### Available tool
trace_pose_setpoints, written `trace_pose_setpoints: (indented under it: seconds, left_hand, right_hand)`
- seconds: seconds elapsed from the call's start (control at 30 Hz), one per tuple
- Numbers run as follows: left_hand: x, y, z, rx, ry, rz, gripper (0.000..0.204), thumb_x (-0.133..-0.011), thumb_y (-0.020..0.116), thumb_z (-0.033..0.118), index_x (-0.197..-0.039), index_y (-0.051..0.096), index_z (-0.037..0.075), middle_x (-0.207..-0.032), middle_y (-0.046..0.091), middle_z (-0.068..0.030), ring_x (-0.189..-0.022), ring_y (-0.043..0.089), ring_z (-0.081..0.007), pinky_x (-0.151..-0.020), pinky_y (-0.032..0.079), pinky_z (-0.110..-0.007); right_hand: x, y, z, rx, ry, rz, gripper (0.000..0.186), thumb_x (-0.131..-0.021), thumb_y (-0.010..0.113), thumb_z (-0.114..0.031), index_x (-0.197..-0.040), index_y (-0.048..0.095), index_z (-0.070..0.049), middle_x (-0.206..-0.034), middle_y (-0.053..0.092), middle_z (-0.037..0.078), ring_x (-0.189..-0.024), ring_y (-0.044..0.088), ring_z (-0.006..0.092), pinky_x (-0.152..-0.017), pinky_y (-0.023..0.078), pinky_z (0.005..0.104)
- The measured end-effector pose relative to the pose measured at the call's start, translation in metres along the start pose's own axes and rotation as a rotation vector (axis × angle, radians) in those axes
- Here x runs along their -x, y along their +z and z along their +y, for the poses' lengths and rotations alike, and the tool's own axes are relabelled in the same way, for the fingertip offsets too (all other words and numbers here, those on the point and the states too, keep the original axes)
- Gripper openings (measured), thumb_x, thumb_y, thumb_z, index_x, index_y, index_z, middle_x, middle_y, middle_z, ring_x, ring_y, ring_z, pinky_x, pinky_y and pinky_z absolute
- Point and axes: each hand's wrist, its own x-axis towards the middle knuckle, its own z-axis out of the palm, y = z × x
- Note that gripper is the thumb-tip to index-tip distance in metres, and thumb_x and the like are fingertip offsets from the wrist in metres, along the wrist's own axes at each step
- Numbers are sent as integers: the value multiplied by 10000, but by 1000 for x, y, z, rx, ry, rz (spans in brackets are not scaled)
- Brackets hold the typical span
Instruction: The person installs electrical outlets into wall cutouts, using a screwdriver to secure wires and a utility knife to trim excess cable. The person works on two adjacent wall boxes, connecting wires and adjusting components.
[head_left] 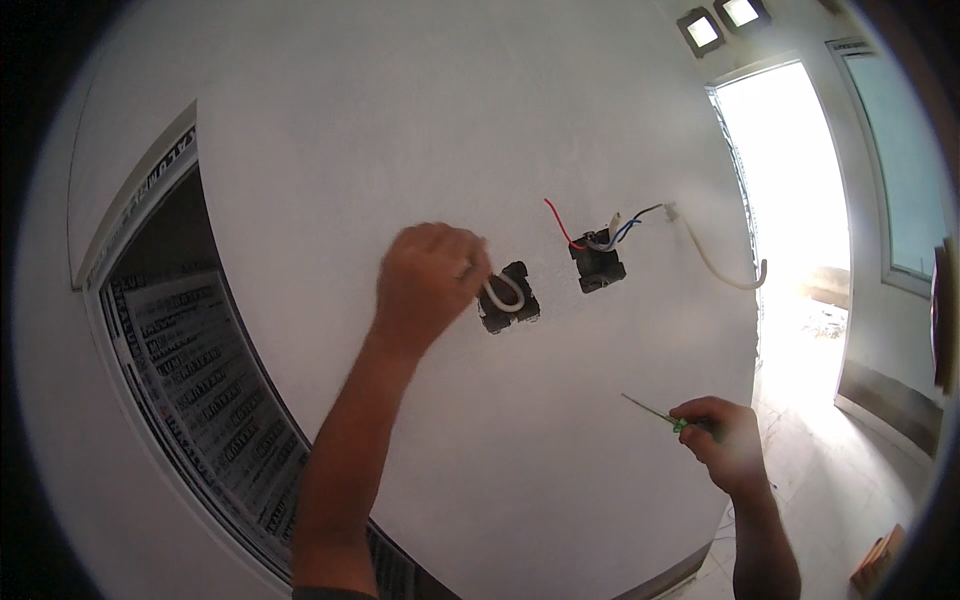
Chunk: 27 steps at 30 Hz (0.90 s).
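My left hand (432, 275) is closed around the end of a white cable (513, 301), which loops out of the left black wall box (494, 319). Its fingertips are partly hidden behind the hand. Lower and to the right, my right hand (722, 445) grips a screwdriver (655, 411) by its green handle, the thin shaft pointing up and left, apart from the boxes. The right black wall box (598, 272) has a red wire (557, 222) sticking up and a blue wire (629, 231) and a dark wire bending right.
A white cable (712, 262) hangs from the wall right of the boxes. A dark-framed doorway with a print-covered panel (190, 370) lies at left. At right are a bright doorway (795, 200), a window (900, 170) and a tiled floor (815, 480).
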Motion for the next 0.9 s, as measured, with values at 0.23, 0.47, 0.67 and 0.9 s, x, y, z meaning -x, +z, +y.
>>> trace_pose_setpoints:
  seconds: [0.23, 0.47, 0.67, 0.9]
  left_hand:
    - [26, -34, 48, 13, -208, -666, 205, -935, 713, 267, -981, 719, 66, -666, 674, -63, -506, 612, -178, -504, 504, -329]
    - [37, -31, 45, -52, -132, -651, 405, -1002, 609, 358, -1291, 643, 77, -606, 637, -36, -465, 582, -156, -458, 476, -318]
    - [22, -36, 48, -244, -189, -822, 342, -1005, 599, 294, -1282, 643, 99, -595, 624, -35, -459, 577, -163, -449, 474, -336]
    - [-12, -37, 13, -208, 56, -947, 184, -985, 615, 208, -1083, 688, 71, -634, 626, -64, -519, 613, -180, -478, 492, -348]
  right_hand:
    - [4, 0, 2, -56, -19, 19, 226, -842, 657, -27, -1054, 732, -9, -873, 711, 80, -778, 635, 120, -756, 523, 284]
    - [3, 0, -1, -88, -67, -6, 211, -845, 666, -36, -1043, 736, -17, -848, 704, 62, -757, 620, 105, -721, 508, 274]
    - [0, -6, 6, -92, -61, -11, 212, -841, 668, -33, -1040, 738, -16, -848, 701, 63, -763, 619, 105, -719, 506, 273]
    - [-5, 0, 10, -155, -74, -78, 213, -874, 660, -41, -1072, 728, -2, -851, 698, 69, -756, 610, 111, -734, 502, 277]
